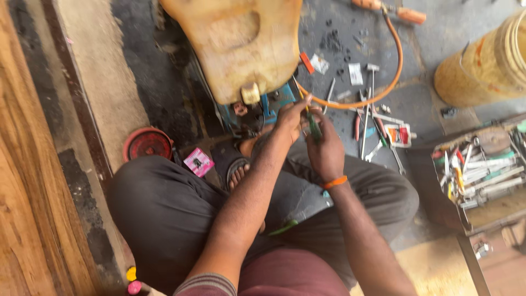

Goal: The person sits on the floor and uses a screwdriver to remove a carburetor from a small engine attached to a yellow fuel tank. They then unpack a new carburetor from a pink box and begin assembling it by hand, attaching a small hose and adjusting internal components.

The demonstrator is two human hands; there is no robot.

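Observation:
I sit cross-legged on the floor in grey trousers. My right hand (327,148), with an orange band at the wrist, is closed around a green-handled tool (314,129). My left hand (290,116) reaches forward beside it, its fingers pinching near the tool's tip and the end of an orange hose (399,66). Just beyond the hands lies a blue mechanical part (257,112) under a dirty yellow jerrycan (241,44). What the left fingers pinch is too small to tell.
Loose hand tools (370,109) and small parts lie on the dark floor to the right. An open toolbox (482,170) full of tools sits at far right, a yellow bucket (482,66) behind it. A red round lid (147,143) and pink packet (198,161) lie left.

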